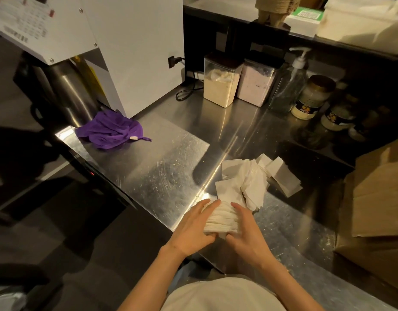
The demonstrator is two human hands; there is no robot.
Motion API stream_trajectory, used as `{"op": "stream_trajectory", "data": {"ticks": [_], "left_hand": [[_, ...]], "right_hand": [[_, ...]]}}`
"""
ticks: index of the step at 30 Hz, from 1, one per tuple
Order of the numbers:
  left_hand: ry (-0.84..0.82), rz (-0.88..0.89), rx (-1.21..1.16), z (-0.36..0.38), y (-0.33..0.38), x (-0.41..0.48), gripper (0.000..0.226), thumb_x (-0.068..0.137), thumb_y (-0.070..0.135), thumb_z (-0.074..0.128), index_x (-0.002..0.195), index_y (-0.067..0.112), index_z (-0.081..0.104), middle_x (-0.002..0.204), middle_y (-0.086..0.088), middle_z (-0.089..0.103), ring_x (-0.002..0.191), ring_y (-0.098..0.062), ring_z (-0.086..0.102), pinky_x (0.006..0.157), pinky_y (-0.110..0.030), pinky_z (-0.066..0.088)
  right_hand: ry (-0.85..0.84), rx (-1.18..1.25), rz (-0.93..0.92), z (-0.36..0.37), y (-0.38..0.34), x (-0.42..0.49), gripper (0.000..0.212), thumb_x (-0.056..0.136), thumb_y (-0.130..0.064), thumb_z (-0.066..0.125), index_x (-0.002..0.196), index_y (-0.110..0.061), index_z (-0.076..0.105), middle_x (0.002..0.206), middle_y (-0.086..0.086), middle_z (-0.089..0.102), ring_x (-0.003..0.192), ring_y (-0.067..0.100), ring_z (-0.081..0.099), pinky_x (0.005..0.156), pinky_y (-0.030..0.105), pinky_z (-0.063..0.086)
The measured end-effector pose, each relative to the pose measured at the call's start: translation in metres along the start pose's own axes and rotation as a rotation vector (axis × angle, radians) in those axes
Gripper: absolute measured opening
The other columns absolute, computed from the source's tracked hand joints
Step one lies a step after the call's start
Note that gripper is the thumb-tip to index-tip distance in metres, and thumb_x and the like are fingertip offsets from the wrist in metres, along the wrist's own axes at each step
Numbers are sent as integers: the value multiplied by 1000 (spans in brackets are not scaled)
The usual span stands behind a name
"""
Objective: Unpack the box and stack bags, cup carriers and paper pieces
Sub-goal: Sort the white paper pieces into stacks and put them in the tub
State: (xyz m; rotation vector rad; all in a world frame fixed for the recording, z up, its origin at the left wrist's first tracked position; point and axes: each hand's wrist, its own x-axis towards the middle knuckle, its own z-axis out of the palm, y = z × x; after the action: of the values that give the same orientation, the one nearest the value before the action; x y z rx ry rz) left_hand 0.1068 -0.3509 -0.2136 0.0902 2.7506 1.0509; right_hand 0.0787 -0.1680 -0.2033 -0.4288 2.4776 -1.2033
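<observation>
At steel counter's (160,167) near edge: left hand (191,227) and right hand (247,233) grip paper stack (222,221) from either side, thumbs at front; loose paper pieces (252,180) lie just behind.

A single wide-angle camera sat on the person's head and looked forward and steeply down over the steel surface (162,167). It was close: the wearer's chest and both forearms filled the bottom edge, and the paper pieces (222,221) lay just below mid-frame. The upper left took in the white machine (135,41), containers (220,86) lined the back, and the right margin cropped the cardboard box (373,261). Straight edges bowed toward the corners.
</observation>
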Motion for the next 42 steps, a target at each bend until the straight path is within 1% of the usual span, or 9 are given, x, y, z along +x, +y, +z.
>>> {"op": "stream_trajectory", "data": {"ticks": [4,7,11,16,22,27,30,38,42], "left_hand": [[101,53,72,-6,9,-1,92,82,42,65,154,32,8,158,5,13,146,-13,11,120,-33,15],[77,123,266,-6,12,3,92,82,45,59,154,31,4,160,5,11,148,-16,3,122,-39,6],[70,126,323,-3,9,7,72,86,29,57,150,25,25,141,3,38,134,-17,29,117,-34,18],[94,100,268,-3,8,8,55,86,27,60,138,29,41,134,6,36,127,-11,28,107,-23,17],[21,73,173,-3,9,10,66,82,25,64,141,28,34,136,4,34,126,-13,29,106,-30,34],[47,92,238,-6,8,13,51,86,24,61,134,27,44,125,4,47,116,-15,39,97,-28,33],[48,99,249,-10,9,15,39,87,28,63,124,26,51,121,5,51,113,-13,43,96,-27,34],[-25,38,-33,-15,-5,14,51,81,25,71,128,30,50,123,11,45,115,-6,43,96,-24,42],[-14,31,-27,-13,-5,16,40,83,21,67,119,26,51,114,11,45,105,-4,44,79,-10,37]], "right_hand": [[28,-76,-29,-6,2,2,54,82,-12,67,131,-22,44,120,-15,42,115,11,50,90,12,37],[9,-36,-35,-7,4,1,61,82,-10,67,135,-27,40,124,-16,45,114,5,50,94,14,41],[6,190,81,-8,3,1,87,80,-2,67,144,-37,18,123,-18,45,108,2,54,83,13,49],[30,434,201,-9,5,2,96,82,11,60,147,-38,8,133,-5,39,115,13,49,76,19,54],[-40,369,140,3,-1,4,103,80,12,59,144,-42,0,124,-26,37,114,1,49,98,23,43],[-1,201,147,-4,5,4,76,76,2,64,138,-32,36,125,-5,52,109,12,56,91,30,53],[20,168,137,-6,7,5,56,76,-1,68,122,-28,50,114,-8,60,107,10,59,83,20,54],[38,222,125,-7,6,5,58,79,-5,69,124,-33,46,112,-19,57,106,7,58,89,27,54],[30,144,98,-2,6,6,53,83,-5,66,126,-30,45,116,-15,56,110,5,55,83,10,48]]}}
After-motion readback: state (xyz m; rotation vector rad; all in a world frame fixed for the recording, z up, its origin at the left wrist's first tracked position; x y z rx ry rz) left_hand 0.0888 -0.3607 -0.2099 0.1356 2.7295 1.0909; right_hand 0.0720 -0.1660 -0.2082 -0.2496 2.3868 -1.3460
